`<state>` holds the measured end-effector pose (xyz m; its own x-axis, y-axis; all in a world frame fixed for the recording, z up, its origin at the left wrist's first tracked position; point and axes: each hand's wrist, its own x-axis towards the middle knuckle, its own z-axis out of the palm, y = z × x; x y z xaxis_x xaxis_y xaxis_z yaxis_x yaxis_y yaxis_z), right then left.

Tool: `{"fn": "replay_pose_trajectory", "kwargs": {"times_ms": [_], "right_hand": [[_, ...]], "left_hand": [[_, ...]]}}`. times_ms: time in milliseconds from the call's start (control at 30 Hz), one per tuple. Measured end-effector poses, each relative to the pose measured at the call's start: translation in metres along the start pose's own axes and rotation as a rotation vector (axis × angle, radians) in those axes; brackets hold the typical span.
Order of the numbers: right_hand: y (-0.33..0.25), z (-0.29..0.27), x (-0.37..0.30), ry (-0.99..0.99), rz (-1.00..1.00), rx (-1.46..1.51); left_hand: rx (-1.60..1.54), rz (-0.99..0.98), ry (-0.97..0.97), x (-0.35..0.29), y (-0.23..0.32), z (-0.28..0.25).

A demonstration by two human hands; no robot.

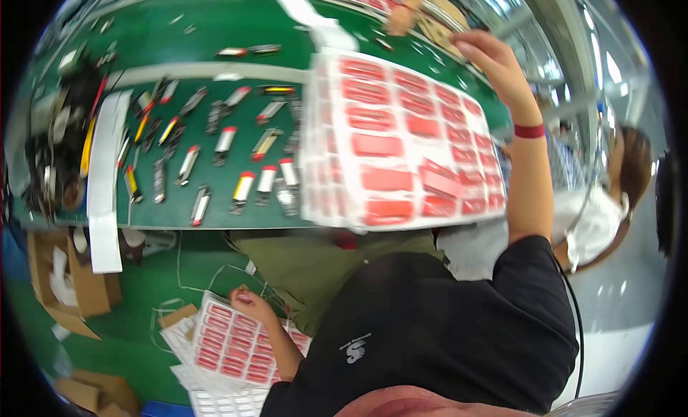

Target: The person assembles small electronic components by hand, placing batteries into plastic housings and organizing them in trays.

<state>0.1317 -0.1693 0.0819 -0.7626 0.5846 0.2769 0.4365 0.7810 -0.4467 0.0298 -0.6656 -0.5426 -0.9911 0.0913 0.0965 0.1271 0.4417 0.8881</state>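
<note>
My left hand (251,305) is down below the table's front edge, its fingers curled round what looks like a small red piece, partly hidden. Beside it lies a white tray of red pieces (229,338), tilted on other white trays (215,401). High at the right, my right hand (494,64) is raised past the far corner of a stack of white trays (319,141). Its fingers reach out and seem to hold nothing. Red flat pieces (378,145) fill the top tray's pockets; one loose red piece (440,180) lies askew over them.
Small red-, white- and yellow-ended packets (224,141) are scattered over the green table (143,220). A white paper strip (107,180) hangs over its edge, beside dark clutter (54,152). Cardboard boxes (107,295) stand below. Another person's hand (401,20) works opposite; someone sits at right (602,223).
</note>
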Motion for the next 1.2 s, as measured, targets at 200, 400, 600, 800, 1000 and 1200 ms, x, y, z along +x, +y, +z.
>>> {"fn": "replay_pose_trajectory", "kwargs": {"times_ms": [200, 400, 600, 800, 1000, 1200], "right_hand": [[-0.041, -0.041, -0.111, 0.076, -0.328, 0.205], [-0.047, -0.017, -0.183, 0.073, -0.485, 0.484], [0.028, -0.026, -0.179, -0.055, -0.16, 0.821], [0.14, -0.055, -0.16, 0.216, 0.069, 0.55], [0.209, -0.037, -0.161, 0.09, 0.226, 0.346], [0.219, -0.016, -0.174, 0.177, 0.284, 0.339]], "left_hand": [[-0.639, 0.797, -0.045, 0.087, 0.356, -0.084], [-0.703, 1.062, -0.852, 0.042, 0.595, -0.026], [-0.456, 1.062, -1.136, 0.018, 0.644, 0.002], [0.061, 1.271, -1.309, 0.073, 0.616, 0.02], [0.068, 1.25, -1.5, 0.092, 0.62, 0.04], [-0.114, 0.626, -1.86, 0.121, 0.633, 0.063]]}}
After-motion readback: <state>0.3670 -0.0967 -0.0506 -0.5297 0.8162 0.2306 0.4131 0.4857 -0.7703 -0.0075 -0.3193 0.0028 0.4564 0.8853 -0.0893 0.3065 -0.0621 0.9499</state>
